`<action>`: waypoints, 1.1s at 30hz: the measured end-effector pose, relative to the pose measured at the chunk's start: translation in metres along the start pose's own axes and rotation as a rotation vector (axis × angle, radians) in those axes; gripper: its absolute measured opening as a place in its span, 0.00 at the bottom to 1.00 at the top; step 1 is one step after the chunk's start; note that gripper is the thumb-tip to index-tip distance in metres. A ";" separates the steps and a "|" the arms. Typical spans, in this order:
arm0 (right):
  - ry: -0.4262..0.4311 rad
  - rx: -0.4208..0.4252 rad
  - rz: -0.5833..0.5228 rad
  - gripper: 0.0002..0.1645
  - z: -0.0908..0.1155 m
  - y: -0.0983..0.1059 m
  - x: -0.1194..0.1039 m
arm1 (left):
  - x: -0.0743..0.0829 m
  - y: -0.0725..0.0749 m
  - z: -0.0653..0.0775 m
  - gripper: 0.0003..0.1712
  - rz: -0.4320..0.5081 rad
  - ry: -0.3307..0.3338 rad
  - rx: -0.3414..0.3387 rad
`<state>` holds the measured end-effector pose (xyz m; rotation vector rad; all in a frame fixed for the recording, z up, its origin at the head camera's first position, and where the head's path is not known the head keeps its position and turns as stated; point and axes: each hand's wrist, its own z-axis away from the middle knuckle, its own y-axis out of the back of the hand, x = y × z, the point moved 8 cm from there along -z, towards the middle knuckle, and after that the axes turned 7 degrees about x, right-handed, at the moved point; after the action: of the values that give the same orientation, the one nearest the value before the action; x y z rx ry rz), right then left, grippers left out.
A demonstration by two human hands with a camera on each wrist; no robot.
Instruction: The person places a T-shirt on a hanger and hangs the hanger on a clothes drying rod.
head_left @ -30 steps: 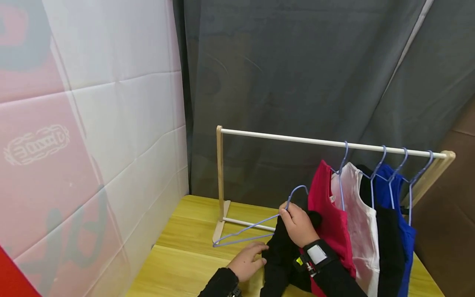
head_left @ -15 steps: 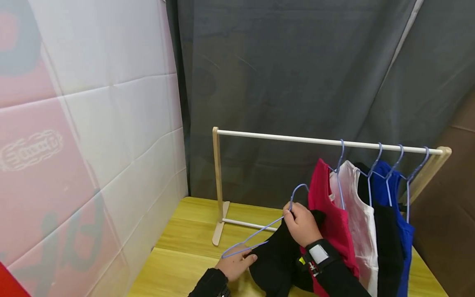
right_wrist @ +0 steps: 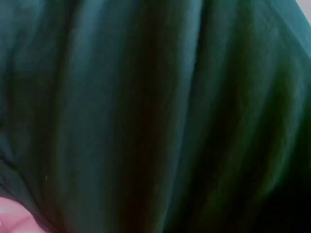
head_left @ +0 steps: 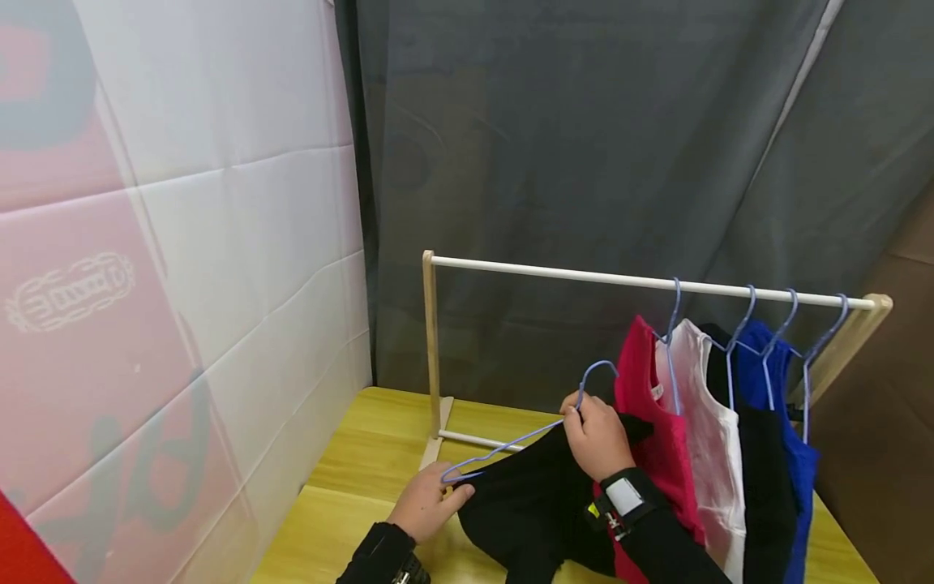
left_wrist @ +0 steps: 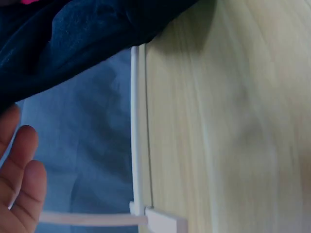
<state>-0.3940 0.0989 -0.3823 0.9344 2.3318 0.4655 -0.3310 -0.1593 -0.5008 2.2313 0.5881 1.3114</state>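
My right hand (head_left: 598, 438) grips a blue wire hanger (head_left: 503, 446) at the base of its hook. A black garment (head_left: 529, 507) spreads below the hanger and covers much of its lower part. At the hanger's left end, my left hand (head_left: 429, 501) pinches the garment's edge, thumb in front. The left wrist view shows some of the left hand's fingers (left_wrist: 29, 184) beside the dark cloth (left_wrist: 92, 39). Folds of dark cloth (right_wrist: 136, 116) fill almost all of the right wrist view, where the right fingers are hidden.
A rack with a white rail (head_left: 540, 271) stands on the wooden table (head_left: 350, 495). Red (head_left: 649, 405), white (head_left: 700, 438), black (head_left: 762, 487) and blue (head_left: 799, 454) tops hang on its right half. A white printed sheet (head_left: 270, 243) walls the left; grey cloth (head_left: 554, 146) covers the back.
My left hand has moved left and now holds the garment's edge by the hanger's end. The black garment has been stretched leftward along the hanger. My right hand keeps its grip.
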 end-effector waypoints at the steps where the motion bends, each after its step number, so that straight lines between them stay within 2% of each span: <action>1: -0.001 -0.002 0.009 0.09 0.000 0.000 0.000 | 0.000 0.004 0.001 0.20 -0.019 -0.016 0.012; 7: -0.020 -0.028 0.068 0.09 0.001 -0.004 0.006 | 0.009 0.024 0.006 0.14 -0.072 -0.164 0.067; 11: -0.025 -0.047 0.087 0.09 0.001 -0.007 0.010 | 0.013 0.031 0.009 0.13 -0.092 -0.199 0.065; 20: -0.033 -0.098 0.102 0.10 0.005 -0.014 0.013 | 0.010 0.041 0.007 0.13 -0.086 -0.099 0.030; 26: -0.018 -0.150 0.092 0.10 0.008 -0.020 0.008 | 0.005 0.046 -0.001 0.12 -0.118 -0.002 0.062; 29: -0.009 -0.169 0.073 0.10 0.010 -0.023 0.003 | 0.010 0.046 -0.008 0.10 -0.145 0.013 0.091; 33: 0.002 -0.189 0.031 0.09 0.012 -0.026 -0.005 | 0.023 0.041 -0.018 0.09 -0.184 -0.005 0.116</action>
<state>-0.3962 0.0783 -0.4029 0.8800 2.2315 0.6867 -0.3318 -0.1747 -0.4525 2.2100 0.8659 1.2063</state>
